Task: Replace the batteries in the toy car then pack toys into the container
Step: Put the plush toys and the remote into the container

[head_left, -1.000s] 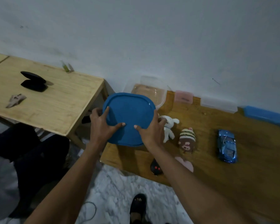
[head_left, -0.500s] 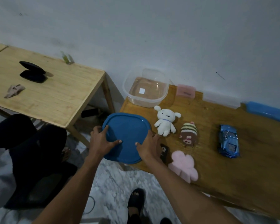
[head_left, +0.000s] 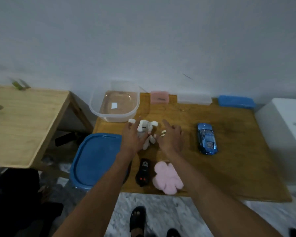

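Two hands are reaching over the low wooden table (head_left: 237, 168). Left hand (head_left: 132, 137) is spreading its fingers open over the white plush (head_left: 146, 130), touching it without closing on it. Right hand (head_left: 171, 139) is also hanging open, fingers loose, covering most of a striped plush (head_left: 163, 132); only a sliver is showing.

Count: 1 blue toy car (head_left: 206, 139) sitting at 3 o'clock from the right hand, well apart. 1 clear container (head_left: 114, 106) sitting uncovered at 11 o'clock from the left hand. 1 blue lid (head_left: 96, 159) lying at 8 o'clock, overhanging the table's left edge. 1 black remote (head_left: 143, 172) and 1 pink plush (head_left: 167, 178) lying side by side at 6 o'clock. 3 small boxes lining the wall at 12–2 o'clock: pink box (head_left: 159, 97), clear box (head_left: 194, 99), blue box (head_left: 236, 101). 3 plush toys total.
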